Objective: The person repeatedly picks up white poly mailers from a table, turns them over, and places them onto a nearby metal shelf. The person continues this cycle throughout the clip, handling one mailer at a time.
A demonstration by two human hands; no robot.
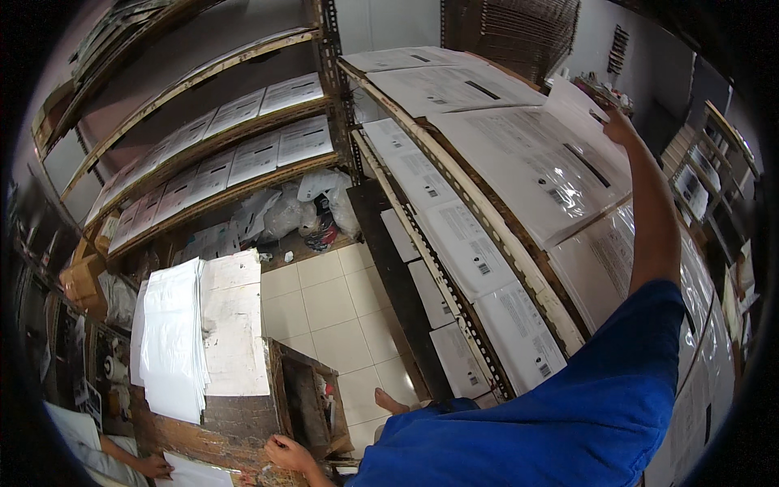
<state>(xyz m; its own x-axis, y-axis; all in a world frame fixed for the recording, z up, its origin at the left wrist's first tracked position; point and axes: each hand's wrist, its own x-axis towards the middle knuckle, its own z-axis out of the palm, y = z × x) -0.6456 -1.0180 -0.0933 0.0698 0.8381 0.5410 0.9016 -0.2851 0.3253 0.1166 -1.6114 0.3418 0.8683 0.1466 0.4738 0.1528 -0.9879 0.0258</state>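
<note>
My right arm, in a blue sleeve, stretches to the far right over a shelf stacked with flat white printed packets. At its end my right hand [618,127] is closed on the edge of a white printed sheet [572,109], which tilts up from the stack. Just nearer lies a large clear-wrapped packet [527,174] with a black bar printed on it. My left hand [290,454] rests at the edge of the worn wooden table [235,422], fingers curled; whether they hold anything is hidden.
White sheets in clear plastic [174,333] lie on a pale board [235,325]. A co-worker's hand [154,466] touches a white sheet at lower left. Shelves of packets [256,154] stand behind, plastic bags [284,215] beneath. A metal shelf rail [479,211] runs beside the tiled floor [333,325].
</note>
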